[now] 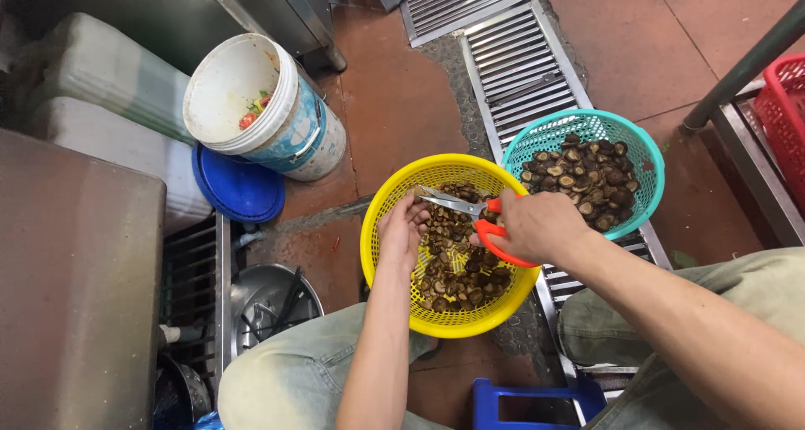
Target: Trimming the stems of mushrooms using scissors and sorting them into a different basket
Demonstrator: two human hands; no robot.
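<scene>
Landmark: yellow basket [394, 197], a round plastic mesh basket on the reddish tiled floor, between the person's knees.
Yellow basket contents: brown mushrooms [459, 266] heaped across its middle and near side, some cut pieces among them.
Left hand [402, 229]: over the left inner rim of the yellow basket, fingers curled and pressed together around something small; whether it is a mushroom cannot be told, since the fingers hide it.
Right hand [537, 226]: above the right rim of the yellow basket, fingers closed through the orange handles of the scissors [470, 212].
Scissors: metal blades slightly parted, tips pointing left toward the left hand, held over the mushrooms in the yellow basket.
Teal basket [641, 158]: touching the yellow basket's upper right rim, on a metal floor grate [511, 69], filled with whole mushroom caps.
White bucket [277, 111]: well to the upper left of the yellow basket, tilted, with vegetable scraps inside.
Blue lid [239, 187]: left of the yellow basket, below the white bucket.
Blue stool [537, 396]: just below the yellow basket's near rim.
</scene>
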